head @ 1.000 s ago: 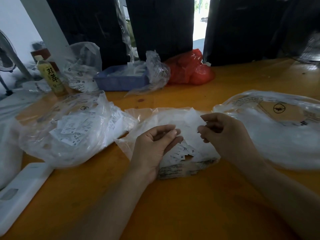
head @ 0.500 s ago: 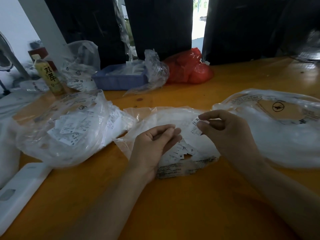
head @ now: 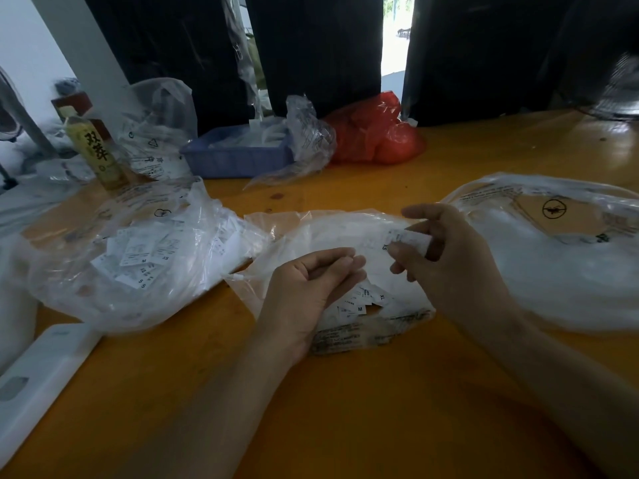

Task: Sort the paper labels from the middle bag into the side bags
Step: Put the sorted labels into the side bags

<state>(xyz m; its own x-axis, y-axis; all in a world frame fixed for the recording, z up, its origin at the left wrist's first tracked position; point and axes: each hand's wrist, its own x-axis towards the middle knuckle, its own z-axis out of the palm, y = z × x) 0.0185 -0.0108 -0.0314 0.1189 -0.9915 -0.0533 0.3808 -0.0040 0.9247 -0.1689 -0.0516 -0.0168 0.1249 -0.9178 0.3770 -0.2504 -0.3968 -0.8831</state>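
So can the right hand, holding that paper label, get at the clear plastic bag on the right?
Probably yes: the right hand, pinching a white paper label, sits beside the clear plastic bag, with nothing visible between them.

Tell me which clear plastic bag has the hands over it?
The middle clear plastic bag. Both the left hand and the right hand are over it; the left bag and right bag lie untouched beside it.

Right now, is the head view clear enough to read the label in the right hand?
Head view: dim, with a blown-out bright gap behind. The label pinched by the right hand is blurred and partly covered; glare whitens the right bag; wide-angle bending at the edges.
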